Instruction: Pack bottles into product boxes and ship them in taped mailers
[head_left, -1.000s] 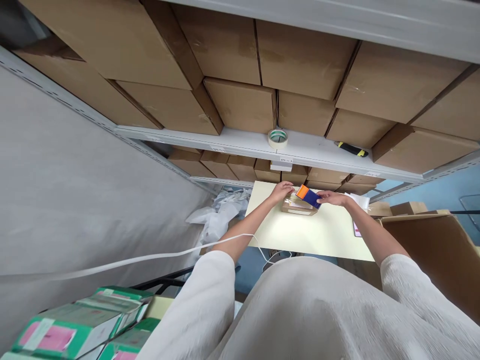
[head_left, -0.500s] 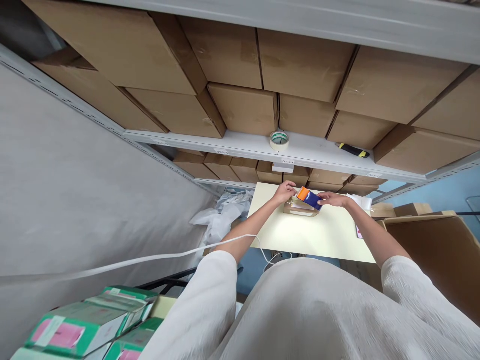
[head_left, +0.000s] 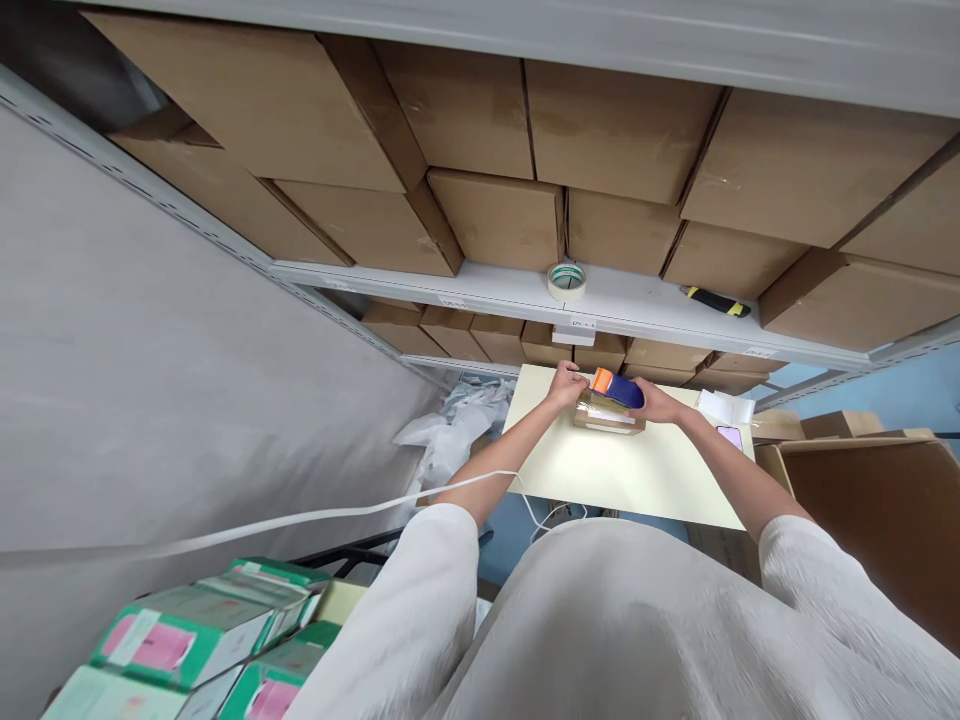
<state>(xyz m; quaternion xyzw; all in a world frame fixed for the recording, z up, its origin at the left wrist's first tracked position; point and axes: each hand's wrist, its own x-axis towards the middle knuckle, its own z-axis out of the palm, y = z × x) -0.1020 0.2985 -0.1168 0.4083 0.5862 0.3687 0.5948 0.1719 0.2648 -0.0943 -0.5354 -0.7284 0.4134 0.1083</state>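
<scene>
A small brown cardboard box (head_left: 611,428) with white labels and shiny clear tape sits on the pale table (head_left: 592,475). Above it, my right hand (head_left: 658,402) grips a dark blue tape dispenser (head_left: 624,391) by its right end. The dispenser's orange end points left, towards my left hand (head_left: 567,384). That hand is closed, its fingers bent together near the box's left end. Whatever lies between those fingertips is too small to make out.
Cardboard boxes (head_left: 495,222) fill the shelves in front. On the shelf edge lie a tape roll (head_left: 566,281) and a utility knife (head_left: 717,302). A phone (head_left: 729,437) rests at the table's right. A white cable (head_left: 315,514) crosses on the left, above green packages (head_left: 187,625).
The tape dispenser has turned from a slant to nearly level over the box. My left hand has closed a little and stays beside the orange end. The camera view has shifted slightly left.
</scene>
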